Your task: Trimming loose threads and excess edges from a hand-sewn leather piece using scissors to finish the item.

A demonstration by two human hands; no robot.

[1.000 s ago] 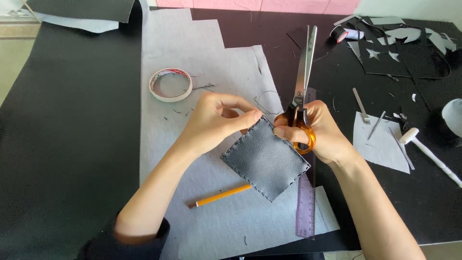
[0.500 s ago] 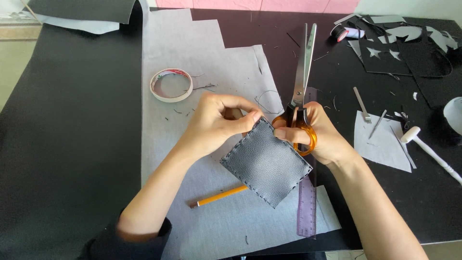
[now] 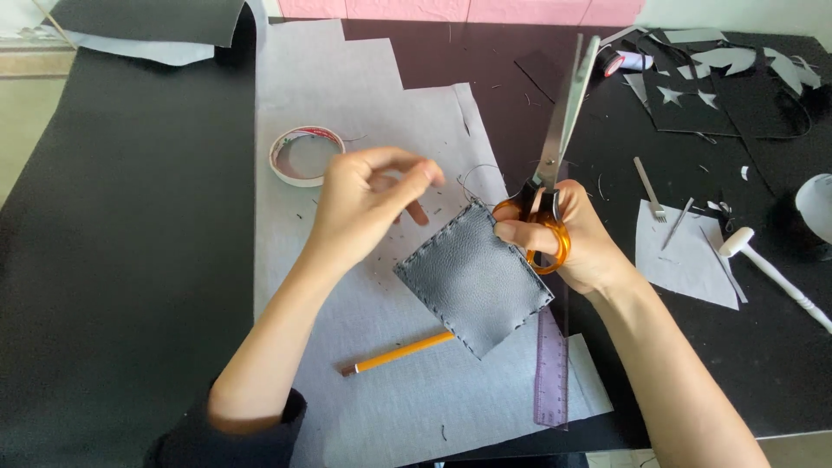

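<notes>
left hand [image 3: 368,204]: lifted just off the leather, fingers loosely pinched together near its top corner. Looks like a bit of thread between them, but it's blurry so I can't swear to it.
right hand [image 3: 572,238]: fingers through the orange loops of the scissors [image 3: 555,152], closed around the handles, also pressing on the right edge of the leather. Blades point up and away, shut or nearly so.
leather [image 3: 475,282]: 1 grey square patch with stitching round the edges, lying tilted like a diamond on the pale sheet [image 3: 364,104], between the 2 hands.
thread [image 3: 475,178]: thin loop curling off the patch's top corner, right by the scissor pivot.
step: my read is thread trimming at the end of a stitched seam, tail pulled clear of the corner.
next move: I'd say it needs the tail held taut and the blades brought close to the corner without nicking the stitches.
nearby: pencil [image 3: 399,353] just below the patch, purple ruler [image 3: 552,368] along its right side, tape roll [image 3: 303,156] up left of the left hand.
tabletop [image 3: 113,260]: dark, with paper scraps, small tools and a white mallet [image 3: 771,269] off to the right.
</notes>
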